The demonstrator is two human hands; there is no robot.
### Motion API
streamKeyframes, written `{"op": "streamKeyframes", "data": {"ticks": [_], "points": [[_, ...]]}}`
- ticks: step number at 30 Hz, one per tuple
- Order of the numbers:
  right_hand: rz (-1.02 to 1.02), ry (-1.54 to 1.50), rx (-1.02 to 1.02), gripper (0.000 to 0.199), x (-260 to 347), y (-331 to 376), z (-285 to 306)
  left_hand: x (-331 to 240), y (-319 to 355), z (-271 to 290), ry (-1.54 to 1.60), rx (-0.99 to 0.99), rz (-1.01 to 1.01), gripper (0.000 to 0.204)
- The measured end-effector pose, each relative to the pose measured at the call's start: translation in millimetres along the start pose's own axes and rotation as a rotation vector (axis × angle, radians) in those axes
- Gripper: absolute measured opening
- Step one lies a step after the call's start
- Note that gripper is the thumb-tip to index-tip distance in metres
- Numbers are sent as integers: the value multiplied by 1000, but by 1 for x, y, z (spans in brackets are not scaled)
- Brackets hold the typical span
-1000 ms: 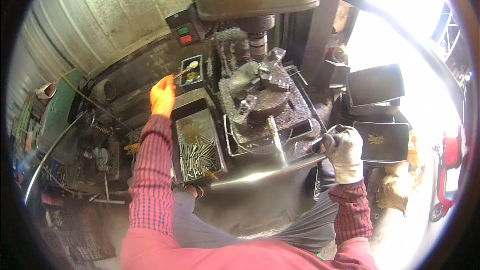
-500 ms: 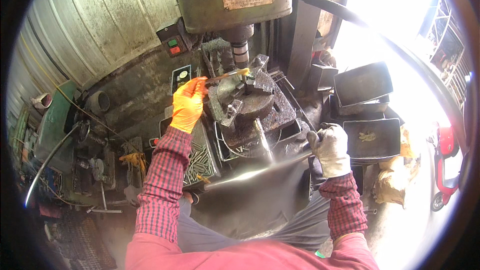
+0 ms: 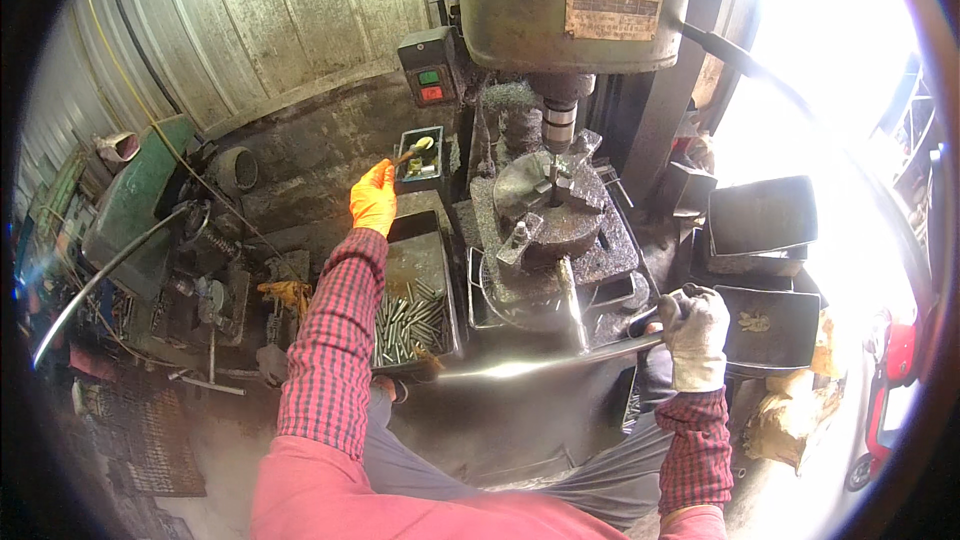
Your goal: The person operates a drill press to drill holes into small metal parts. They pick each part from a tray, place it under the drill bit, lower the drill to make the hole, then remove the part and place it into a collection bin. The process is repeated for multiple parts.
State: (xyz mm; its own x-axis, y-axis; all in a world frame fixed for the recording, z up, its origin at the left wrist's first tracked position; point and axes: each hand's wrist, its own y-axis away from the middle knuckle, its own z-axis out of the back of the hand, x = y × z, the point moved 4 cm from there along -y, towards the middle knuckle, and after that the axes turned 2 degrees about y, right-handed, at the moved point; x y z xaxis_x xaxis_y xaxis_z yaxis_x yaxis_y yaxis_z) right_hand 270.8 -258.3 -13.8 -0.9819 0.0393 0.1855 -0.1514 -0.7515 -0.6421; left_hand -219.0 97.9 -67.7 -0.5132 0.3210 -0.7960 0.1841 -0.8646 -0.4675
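Note:
My left hand (image 3: pixel 374 198), in an orange glove, pinches the handle of a small brush (image 3: pixel 406 154). The brush's pale tip is over a small dark box (image 3: pixel 434 180) with yellowish contents. My right hand (image 3: pixel 694 328), in a whitish work glove, is curled around a dark handle (image 3: pixel 643 321) near the right end of a long shiny bar (image 3: pixel 540 365). Between my hands stands a drill press; its chuck (image 3: pixel 558 122) is above a round clamping fixture (image 3: pixel 565 225) covered in metal chips. A metal rod (image 3: pixel 572 305) sticks out of the fixture toward me.
A tray (image 3: pixel 449 285) of short metal pins stands left of the fixture. A switch box (image 3: pixel 428 68) with green and red buttons hangs behind. Dark bins (image 3: pixel 762 215) are stacked at right. Green machinery (image 3: pixel 140 210) is at far left; a red vehicle (image 3: pixel 893 380) stands outside.
My left hand has drawn the brush away from beneath the chuck, leftward to the small box. The view has swung left. My right hand stays closed by the bar, slightly lower.

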Motion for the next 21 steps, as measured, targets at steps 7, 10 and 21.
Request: {"op": "streamKeyframes", "data": {"ticks": [7, 10, 21], "points": [[-532, -809, 329, 29, -31, -2, 48, -8, 41, 44, -398, 111, 185, 80], [-565, -858, -23, 30, -54, -7, 120, 11, 71, 98, -234, 39, 201, 81], [-253, -723, -559, 31, -34, -14, 250, 52, 171, 141, 419, -44, 268, 34]]}}
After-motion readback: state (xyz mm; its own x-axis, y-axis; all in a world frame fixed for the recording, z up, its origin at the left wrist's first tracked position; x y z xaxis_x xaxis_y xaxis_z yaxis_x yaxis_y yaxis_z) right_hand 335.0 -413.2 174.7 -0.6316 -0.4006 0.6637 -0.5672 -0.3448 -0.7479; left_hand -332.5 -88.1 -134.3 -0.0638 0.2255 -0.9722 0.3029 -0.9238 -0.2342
